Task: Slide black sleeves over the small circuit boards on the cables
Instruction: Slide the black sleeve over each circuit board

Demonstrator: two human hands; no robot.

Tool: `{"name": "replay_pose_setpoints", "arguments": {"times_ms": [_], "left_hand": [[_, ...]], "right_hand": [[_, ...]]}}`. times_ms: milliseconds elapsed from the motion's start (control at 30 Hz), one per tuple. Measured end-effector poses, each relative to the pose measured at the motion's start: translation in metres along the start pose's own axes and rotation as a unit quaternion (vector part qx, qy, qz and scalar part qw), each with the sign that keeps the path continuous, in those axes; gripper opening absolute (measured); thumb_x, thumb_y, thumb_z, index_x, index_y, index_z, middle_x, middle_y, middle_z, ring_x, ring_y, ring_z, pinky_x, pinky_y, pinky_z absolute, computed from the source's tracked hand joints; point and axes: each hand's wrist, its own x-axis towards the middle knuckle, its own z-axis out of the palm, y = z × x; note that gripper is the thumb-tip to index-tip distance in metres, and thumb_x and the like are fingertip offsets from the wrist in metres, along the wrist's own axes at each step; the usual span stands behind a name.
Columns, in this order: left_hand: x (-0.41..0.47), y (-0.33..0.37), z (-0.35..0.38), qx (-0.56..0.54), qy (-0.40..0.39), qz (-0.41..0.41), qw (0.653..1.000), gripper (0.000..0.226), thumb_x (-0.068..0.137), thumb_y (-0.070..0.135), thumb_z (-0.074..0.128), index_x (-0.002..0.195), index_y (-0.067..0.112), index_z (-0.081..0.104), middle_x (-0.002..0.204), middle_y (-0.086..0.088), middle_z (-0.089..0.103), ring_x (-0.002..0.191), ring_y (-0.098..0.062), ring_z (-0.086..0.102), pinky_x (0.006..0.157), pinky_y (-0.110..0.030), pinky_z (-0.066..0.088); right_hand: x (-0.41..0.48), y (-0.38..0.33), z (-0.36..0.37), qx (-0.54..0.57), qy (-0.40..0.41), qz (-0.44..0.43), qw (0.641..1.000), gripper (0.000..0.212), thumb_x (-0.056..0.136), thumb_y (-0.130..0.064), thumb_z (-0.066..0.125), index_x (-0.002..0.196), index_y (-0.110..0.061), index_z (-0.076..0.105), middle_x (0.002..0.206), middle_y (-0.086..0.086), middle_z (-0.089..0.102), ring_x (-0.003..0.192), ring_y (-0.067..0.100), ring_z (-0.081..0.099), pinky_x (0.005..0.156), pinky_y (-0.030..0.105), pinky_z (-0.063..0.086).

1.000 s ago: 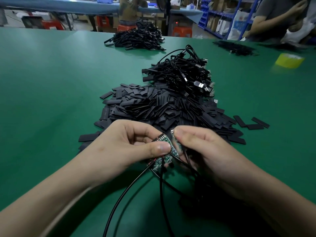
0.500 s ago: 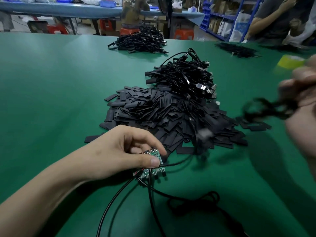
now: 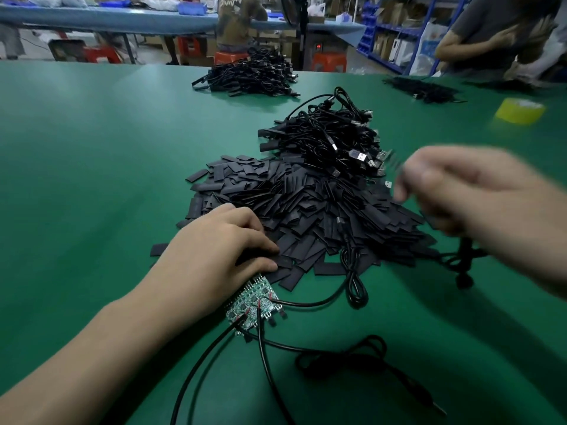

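My left hand [image 3: 214, 259] lies on the green table [image 3: 92, 154] at the near edge of a big pile of flat black sleeves [image 3: 306, 210], its thumb and forefinger touching sleeves. A cluster of small green circuit boards [image 3: 254, 299] sticks out from under this hand, held in it. Black cables [image 3: 306, 303] run from the boards towards me and to the right. My right hand [image 3: 478, 194] is blurred, raised above the right side of the sleeve pile. A dark cable [image 3: 464, 262] lies below it; whether the hand holds it is unclear.
A heap of black USB cables [image 3: 331, 139] lies behind the sleeves. Two more dark heaps [image 3: 251, 73] [image 3: 423, 88] sit farther back. A yellow tape roll [image 3: 520, 110] is at the right. Another person [image 3: 491, 32] works at the far right corner.
My hands have parted. My right hand swung a cable bundle out to the right and has come back over the pile. My left hand, keeping the boards, moved forward onto the sleeves.
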Motion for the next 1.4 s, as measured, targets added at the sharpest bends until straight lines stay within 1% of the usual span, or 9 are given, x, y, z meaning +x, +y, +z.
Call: {"name": "replay_pose_setpoints", "arguments": {"times_ms": [167, 267, 400, 567, 667, 800, 933, 1133, 1400], "left_hand": [[0.001, 0.001, 0.000, -0.023, 0.019, -0.004, 1.000, 0.020, 0.081, 0.047, 0.075, 0.097, 0.035, 0.077, 0.097, 0.019, 0.062, 0.099, -0.009, 0.057, 0.085, -0.032, 0.049], [0.000, 0.000, -0.003, -0.087, 0.060, -0.016, 0.994, 0.021, 0.080, 0.046, 0.075, 0.096, 0.034, 0.076, 0.093, 0.020, 0.067, 0.087, -0.001, 0.062, 0.080, -0.030, 0.053], [-0.002, 0.013, -0.008, -0.140, 0.102, 0.024, 0.985, 0.017, 0.084, 0.038, 0.080, 0.097, 0.028, 0.077, 0.088, 0.017, 0.069, 0.079, 0.001, 0.063, 0.071, -0.011, 0.044], [-0.008, 0.029, -0.003, -0.126, 0.145, 0.077, 0.978, 0.023, 0.085, 0.034, 0.076, 0.102, 0.019, 0.079, 0.093, 0.009, 0.070, 0.084, -0.004, 0.066, 0.078, -0.020, 0.051], [-0.009, 0.033, 0.000, -0.097, 0.168, 0.088, 0.977, 0.025, 0.087, 0.037, 0.075, 0.103, 0.019, 0.080, 0.092, 0.007, 0.069, 0.081, -0.007, 0.064, 0.077, -0.022, 0.052], [-0.009, 0.033, -0.002, -0.137, 0.199, 0.054, 0.969, 0.019, 0.084, 0.035, 0.078, 0.099, 0.023, 0.081, 0.090, 0.011, 0.071, 0.082, -0.003, 0.066, 0.073, -0.023, 0.053], [-0.010, 0.032, -0.004, -0.168, 0.215, 0.015, 0.962, 0.018, 0.080, 0.033, 0.085, 0.093, 0.022, 0.082, 0.085, 0.012, 0.071, 0.077, -0.004, 0.066, 0.071, -0.017, 0.049], [-0.009, 0.035, -0.005, -0.164, 0.217, 0.008, 0.962, 0.018, 0.078, 0.032, 0.081, 0.091, 0.020, 0.082, 0.083, 0.010, 0.071, 0.077, -0.007, 0.066, 0.072, -0.016, 0.048], [-0.010, 0.034, -0.003, -0.160, 0.215, 0.008, 0.963, 0.017, 0.080, 0.035, 0.084, 0.092, 0.023, 0.081, 0.082, 0.013, 0.070, 0.074, -0.009, 0.065, 0.067, -0.022, 0.049]], "right_hand": [[-0.004, 0.010, 0.050, -0.028, -0.104, 0.078, 0.991, 0.030, 0.096, -0.053, 0.049, 0.086, -0.032, 0.068, 0.061, -0.012, 0.051, 0.057, 0.006, 0.044, 0.062, 0.041, 0.043], [-0.012, 0.018, 0.072, 0.024, -0.088, 0.107, 0.990, 0.028, 0.094, -0.049, 0.056, 0.086, -0.025, 0.067, 0.061, -0.012, 0.047, 0.055, 0.005, 0.041, 0.060, 0.034, 0.038], [-0.015, 0.019, 0.078, 0.103, -0.065, 0.103, 0.987, 0.036, 0.099, -0.050, 0.058, 0.092, -0.016, 0.067, 0.059, -0.013, 0.043, 0.049, 0.000, 0.037, 0.051, 0.024, 0.032], [-0.019, 0.010, 0.082, 0.207, -0.070, 0.124, 0.968, 0.024, 0.100, -0.031, 0.059, 0.088, -0.014, 0.071, 0.057, -0.007, 0.052, 0.047, 0.005, 0.040, 0.046, 0.024, 0.032], [-0.021, 0.008, 0.084, 0.250, -0.074, 0.118, 0.958, 0.028, 0.104, -0.025, 0.058, 0.080, -0.013, 0.069, 0.054, -0.012, 0.054, 0.045, -0.003, 0.044, 0.044, 0.012, 0.033], [-0.020, 0.012, 0.077, 0.156, -0.045, 0.076, 0.984, 0.032, 0.100, -0.047, 0.045, 0.095, -0.027, 0.069, 0.058, -0.018, 0.050, 0.053, -0.002, 0.044, 0.055, 0.020, 0.036], [-0.023, 0.017, 0.071, 0.137, -0.058, 0.060, 0.987, 0.017, 0.101, -0.045, 0.041, 0.095, -0.039, 0.055, 0.061, -0.005, 0.051, 0.054, 0.010, 0.043, 0.056, 0.040, 0.040], [-0.023, 0.015, 0.071, 0.202, -0.070, 0.066, 0.975, 0.017, 0.096, -0.032, 0.054, 0.084, -0.023, 0.061, 0.066, 0.003, 0.068, 0.061, 0.014, 0.065, 0.062, 0.028, 0.055], [-0.023, 0.013, 0.068, 0.262, -0.085, 0.092, 0.957, 0.019, 0.094, -0.028, 0.056, 0.081, -0.016, 0.062, 0.058, 0.006, 0.063, 0.053, 0.016, 0.059, 0.056, 0.023, 0.048]]}}
